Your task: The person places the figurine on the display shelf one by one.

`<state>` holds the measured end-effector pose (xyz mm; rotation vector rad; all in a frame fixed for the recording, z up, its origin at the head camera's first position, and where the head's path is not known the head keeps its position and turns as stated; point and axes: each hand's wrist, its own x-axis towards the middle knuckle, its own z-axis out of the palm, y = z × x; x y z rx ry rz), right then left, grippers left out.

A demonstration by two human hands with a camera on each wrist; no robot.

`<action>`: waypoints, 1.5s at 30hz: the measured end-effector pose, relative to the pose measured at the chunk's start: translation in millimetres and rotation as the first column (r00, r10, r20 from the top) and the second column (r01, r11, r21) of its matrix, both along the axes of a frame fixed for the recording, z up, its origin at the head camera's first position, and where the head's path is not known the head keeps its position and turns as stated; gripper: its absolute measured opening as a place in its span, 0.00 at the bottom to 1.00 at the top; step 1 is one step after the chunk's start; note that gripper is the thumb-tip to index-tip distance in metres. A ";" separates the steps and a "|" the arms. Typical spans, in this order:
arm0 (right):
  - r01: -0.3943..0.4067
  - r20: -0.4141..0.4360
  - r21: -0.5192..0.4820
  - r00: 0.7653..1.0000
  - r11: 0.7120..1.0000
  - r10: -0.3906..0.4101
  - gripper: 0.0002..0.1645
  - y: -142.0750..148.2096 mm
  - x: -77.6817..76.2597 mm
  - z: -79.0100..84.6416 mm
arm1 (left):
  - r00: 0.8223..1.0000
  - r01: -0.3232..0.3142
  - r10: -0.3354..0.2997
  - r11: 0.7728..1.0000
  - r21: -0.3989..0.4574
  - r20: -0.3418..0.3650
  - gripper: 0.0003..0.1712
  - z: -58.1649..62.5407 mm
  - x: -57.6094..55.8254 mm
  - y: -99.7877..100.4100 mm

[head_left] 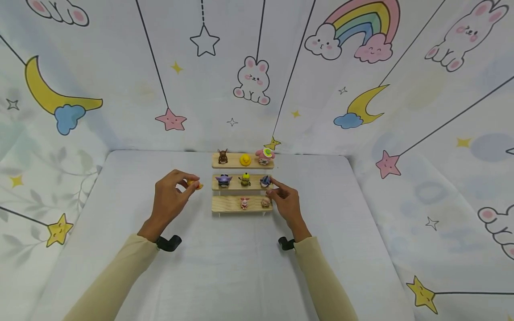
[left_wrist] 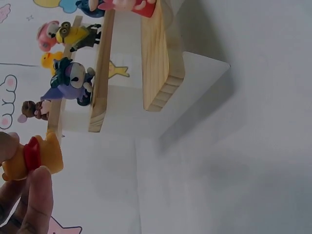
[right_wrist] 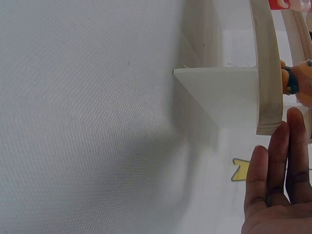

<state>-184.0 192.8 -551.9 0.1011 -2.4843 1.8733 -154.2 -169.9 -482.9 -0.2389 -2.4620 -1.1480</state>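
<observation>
My left hand [head_left: 170,196] pinches a small yellow-orange bear figurine [left_wrist: 46,155] with a red shirt, held left of a three-step wooden display shelf [head_left: 225,205]. In the left wrist view the figurine lies sideways between thumb and fingers. My right hand [head_left: 286,201] is at the shelf's right end, its fingers [right_wrist: 278,163] extended beside the lowest plank's end; whether they press it I cannot tell. Close to those fingertips are a blue figurine [head_left: 265,181] on the middle step and a tan figurine [head_left: 265,202] on the lowest.
On the top step stand a brown figurine [head_left: 222,156], a yellow duck [head_left: 245,160] and a pink figurine [head_left: 265,156]. A purple figurine [head_left: 223,180] and a yellow-green one [head_left: 245,179] share the middle step. A piglet figurine [head_left: 244,203] stands on the lowest. White cloth [head_left: 225,276] lies beneath.
</observation>
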 end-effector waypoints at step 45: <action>-0.025 0.064 -0.015 0.998 1.000 0.026 0.28 -3.1 4.5 16.8 | 0.976 0.184 -0.178 0.982 -0.036 0.126 0.18 -10.7 16.5 29.3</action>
